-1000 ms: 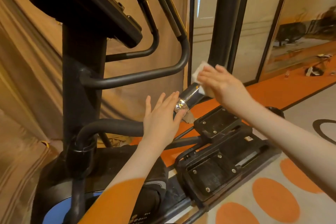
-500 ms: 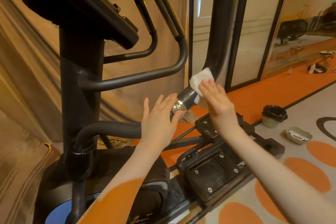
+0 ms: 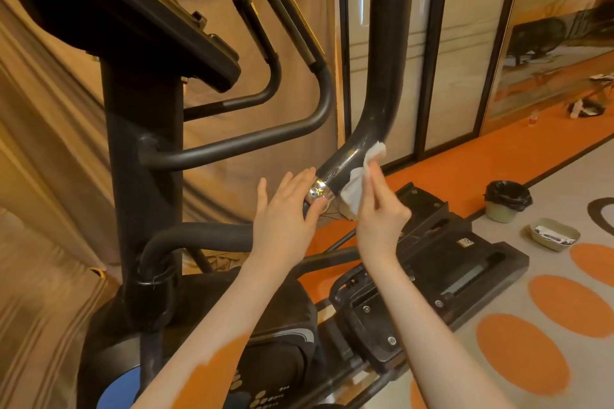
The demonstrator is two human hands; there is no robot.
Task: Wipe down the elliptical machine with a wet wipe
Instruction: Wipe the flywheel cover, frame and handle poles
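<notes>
Left hand [image 3: 285, 209], fingers straight, braces the chrome collar [image 3: 318, 192] of the elliptical's curved black swing arm [image 3: 375, 116], evidently steadying it, while the right hand [image 3: 382, 216] pinches the crumpled white wet wipe [image 3: 357, 189] against the arm's lower bend.

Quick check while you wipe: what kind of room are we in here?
Probably a gym or home workout room. The black elliptical machine fills the view, mirrored wall panels stand behind it, and the floor is grey-and-orange sports flooring.
</notes>
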